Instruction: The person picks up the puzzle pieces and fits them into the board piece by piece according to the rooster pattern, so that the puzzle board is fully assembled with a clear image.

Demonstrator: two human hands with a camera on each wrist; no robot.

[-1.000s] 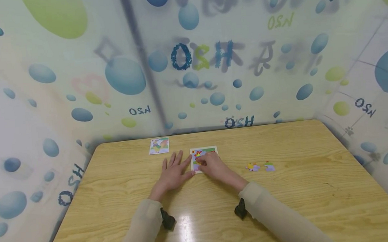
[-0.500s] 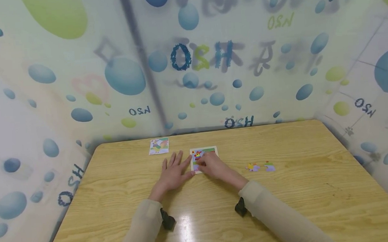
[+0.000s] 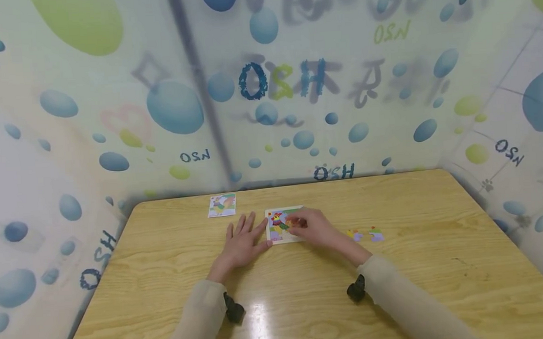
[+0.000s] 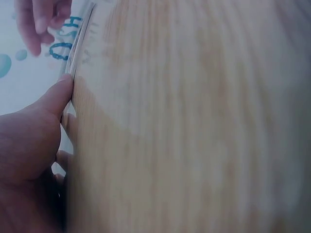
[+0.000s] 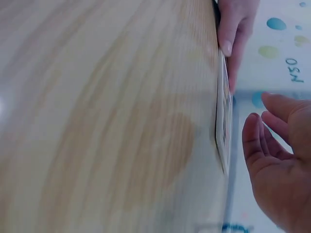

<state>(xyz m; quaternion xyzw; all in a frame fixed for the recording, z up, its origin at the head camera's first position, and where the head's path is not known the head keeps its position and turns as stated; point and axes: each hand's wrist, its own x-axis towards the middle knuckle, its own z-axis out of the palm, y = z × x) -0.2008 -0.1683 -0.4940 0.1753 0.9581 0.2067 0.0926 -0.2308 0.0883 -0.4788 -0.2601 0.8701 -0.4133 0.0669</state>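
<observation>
A jigsaw puzzle board with a colourful rooster picture and a pale frame lies flat on the table. My left hand is spread on the tabletop, its index finger and thumb touching the board's left edge. In the left wrist view the left thumb presses against that edge. My right hand hovers over the board's right half and hides part of it. In the right wrist view the right hand is apart from the board, with a gap between thumb and fingers and nothing held.
Two loose puzzle pieces lie on the table right of the board, one partly behind the right forearm. A square picture card lies near the back edge, left of the board. A patterned wall stands directly behind the wooden table.
My right hand has lifted from the board's middle and shifted right, uncovering more of the rooster picture. The left hand has stayed in place.
</observation>
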